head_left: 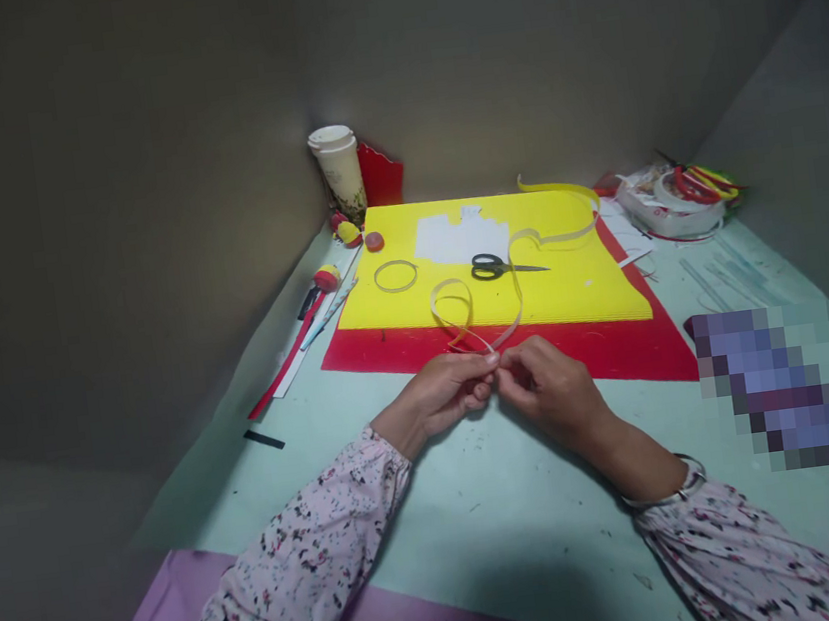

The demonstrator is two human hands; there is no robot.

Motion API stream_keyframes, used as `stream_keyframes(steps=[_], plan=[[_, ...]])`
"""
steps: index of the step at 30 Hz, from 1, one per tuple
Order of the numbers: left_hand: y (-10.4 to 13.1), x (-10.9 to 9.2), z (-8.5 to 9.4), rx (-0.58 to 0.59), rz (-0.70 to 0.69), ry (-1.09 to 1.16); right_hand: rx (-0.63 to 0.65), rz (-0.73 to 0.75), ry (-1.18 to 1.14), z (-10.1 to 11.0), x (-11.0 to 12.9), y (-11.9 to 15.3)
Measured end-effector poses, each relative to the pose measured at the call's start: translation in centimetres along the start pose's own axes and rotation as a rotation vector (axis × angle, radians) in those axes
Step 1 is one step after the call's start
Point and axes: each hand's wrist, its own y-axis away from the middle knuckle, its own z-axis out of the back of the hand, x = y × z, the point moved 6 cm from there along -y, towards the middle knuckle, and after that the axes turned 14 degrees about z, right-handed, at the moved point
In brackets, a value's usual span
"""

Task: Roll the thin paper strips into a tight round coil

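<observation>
My left hand (455,391) and my right hand (549,390) meet near the front edge of a red sheet (586,355). Both are closed in a pinch on a thin pale strip (517,293). The strip loops up from the fingertips over a yellow sheet (571,296), then curls away to the back right, where it looks yellow. Black-handled scissors (489,266) lie on the yellow sheet, just beyond the hands. A separate ring of strip (396,276) and a small red roll (374,242) rest at its left. White paper (451,240) lies behind the scissors.
A lidded paper cup (341,173) stands at the back left. Below it are a red and yellow roll (327,278) and a long red strip (285,362). At the back right sits a container (666,209) of coloured strips. A pixelated object (779,387) lies at the right.
</observation>
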Motion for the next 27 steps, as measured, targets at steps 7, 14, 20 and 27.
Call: stream_keyframes(steps=[7, 14, 20, 27], plan=[[-0.22, 0.15, 0.3, -0.005, 0.01, 0.017, -0.007, 0.009, -0.016, 0.06, 0.01, -0.03], [0.02, 0.14, 0.08, -0.002, 0.013, 0.006, -0.004, 0.007, -0.031, 0.06, -0.03, -0.11], [-0.06, 0.13, 0.05, 0.004, 0.017, -0.018, 0.015, 0.01, -0.031, -0.01, -0.05, -0.02], [-0.03, 0.1, 0.26, -0.032, 0.011, 0.004, 0.027, -0.034, -0.05, 0.07, -0.13, -0.09]])
